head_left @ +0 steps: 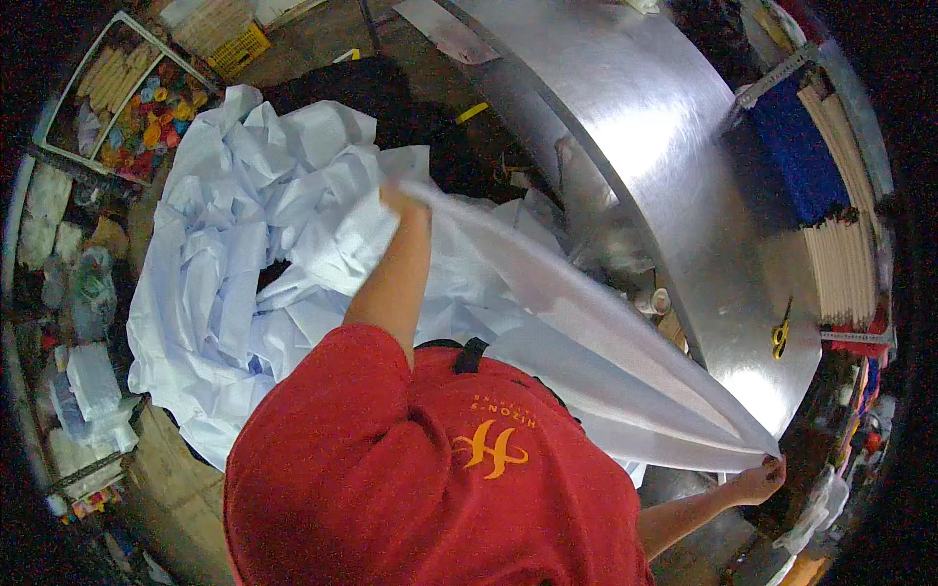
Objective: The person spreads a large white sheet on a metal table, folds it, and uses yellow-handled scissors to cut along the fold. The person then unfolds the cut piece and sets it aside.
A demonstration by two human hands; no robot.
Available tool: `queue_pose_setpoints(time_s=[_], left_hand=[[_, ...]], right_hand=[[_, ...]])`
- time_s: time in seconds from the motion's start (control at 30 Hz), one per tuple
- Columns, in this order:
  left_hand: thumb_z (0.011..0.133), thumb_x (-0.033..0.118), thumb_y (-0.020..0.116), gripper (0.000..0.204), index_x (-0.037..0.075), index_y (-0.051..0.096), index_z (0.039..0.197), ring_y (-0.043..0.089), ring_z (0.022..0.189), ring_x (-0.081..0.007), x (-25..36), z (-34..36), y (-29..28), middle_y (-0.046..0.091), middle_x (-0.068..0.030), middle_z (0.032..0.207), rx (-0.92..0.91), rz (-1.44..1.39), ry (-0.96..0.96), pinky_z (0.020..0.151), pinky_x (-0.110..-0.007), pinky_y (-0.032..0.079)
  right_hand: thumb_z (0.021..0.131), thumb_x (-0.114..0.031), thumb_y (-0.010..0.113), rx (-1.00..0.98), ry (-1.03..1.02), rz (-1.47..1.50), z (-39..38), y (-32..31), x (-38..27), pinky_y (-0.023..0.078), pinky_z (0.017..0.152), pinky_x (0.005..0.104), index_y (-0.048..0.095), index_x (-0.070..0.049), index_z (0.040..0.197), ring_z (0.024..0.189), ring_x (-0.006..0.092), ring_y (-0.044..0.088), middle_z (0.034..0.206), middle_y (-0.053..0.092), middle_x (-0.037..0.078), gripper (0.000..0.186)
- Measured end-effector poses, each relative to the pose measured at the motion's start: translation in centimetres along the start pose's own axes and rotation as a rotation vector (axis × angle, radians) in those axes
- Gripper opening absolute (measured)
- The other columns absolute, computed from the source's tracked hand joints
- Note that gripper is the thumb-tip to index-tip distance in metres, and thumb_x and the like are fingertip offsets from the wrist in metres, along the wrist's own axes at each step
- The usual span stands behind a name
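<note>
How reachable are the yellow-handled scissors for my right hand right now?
Probably yes: nothing covers the scissors on the metal table, and your right hand is nearby, though it pinches the white cloth and would likely have to let go first.

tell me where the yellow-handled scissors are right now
In the head view, the yellow-handled scissors lie at the right on the metal table, left of the cream stack and above the right hand in the picture.
</note>
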State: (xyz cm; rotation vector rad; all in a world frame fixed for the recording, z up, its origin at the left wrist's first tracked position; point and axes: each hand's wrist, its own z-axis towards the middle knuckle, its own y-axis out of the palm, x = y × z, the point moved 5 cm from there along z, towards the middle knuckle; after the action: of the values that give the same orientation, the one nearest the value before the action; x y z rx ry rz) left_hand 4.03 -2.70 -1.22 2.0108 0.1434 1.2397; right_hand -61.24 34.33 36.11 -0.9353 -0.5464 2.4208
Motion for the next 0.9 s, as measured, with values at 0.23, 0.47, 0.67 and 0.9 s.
queue_pose_setpoints(time_s=[0.23, 0.47, 0.67, 0.9], left_hand=[[0.082, 0.03, 0.048, 0.025, 0.008, 0.055, 0.09, 0.051, 0.089, -0.0179, 17.1, -17.9, 28.1, 0.056, -0.0078, 0.091, -1.264, -0.046, 0.053, 0.076, -0.033, 0.042], [0.068, -0.002, 0.056, 0.041, 0.006, 0.051, 0.108, 0.055, 0.097, -0.026, 12.0, -20.4, 20.4, 0.059, -0.0105, 0.103, -1.134, 0.913, 0.648, 0.085, -0.033, 0.042], [0.069, 0.005, 0.06, 0.032, 0.007, 0.051, 0.099, 0.054, 0.094, -0.0325, 12.1, -8.2, 11.5, 0.056, -0.0166, 0.099, -0.949, 1.596, 0.658, 0.078, -0.038, 0.043], [0.076, 0.018, 0.057, 0.02, 0.011, 0.056, 0.095, 0.059, 0.08, -0.0283, 7.1, -6.0, 3.5, 0.062, -0.009, 0.086, -0.907, 1.712, 0.402, 0.069, -0.038, 0.045]], right_hand=[[0.084, -0.023, 0.051, 0.043, 0.076, 0.49, 4.6, 0.8, 5.6, 0.05, 0.07, 0.0355, 0.059, 0.001, 0.1, 0.082, 0.0243, 0.06, 0.097, 0.061, 0.012, 0.029], [0.084, -0.021, 0.054, 0.081, 0.176, -0.108, 5.2, 4.1, 12.3, 0.049, 0.071, 0.032, 0.058, -0.002, 0.1, 0.08, 0.0219, 0.06, 0.093, 0.063, 0.012, 0.025], [0.081, -0.011, 0.055, 0.086, 0.217, 0.08, 2.0, 1.8, 17.6, 0.046, 0.07, 0.0292, 0.06, -0.001, 0.095, 0.076, 0.0193, 0.059, 0.086, 0.063, 0.01, 0.018], [0.083, -0.023, 0.055, 0.236, 0.175, -0.212, 6.1, -3.9, 16.2, 0.047, 0.074, 0.0338, 0.064, -0.006, 0.092, 0.082, 0.0215, 0.061, 0.094, 0.064, 0.01, 0.021]])
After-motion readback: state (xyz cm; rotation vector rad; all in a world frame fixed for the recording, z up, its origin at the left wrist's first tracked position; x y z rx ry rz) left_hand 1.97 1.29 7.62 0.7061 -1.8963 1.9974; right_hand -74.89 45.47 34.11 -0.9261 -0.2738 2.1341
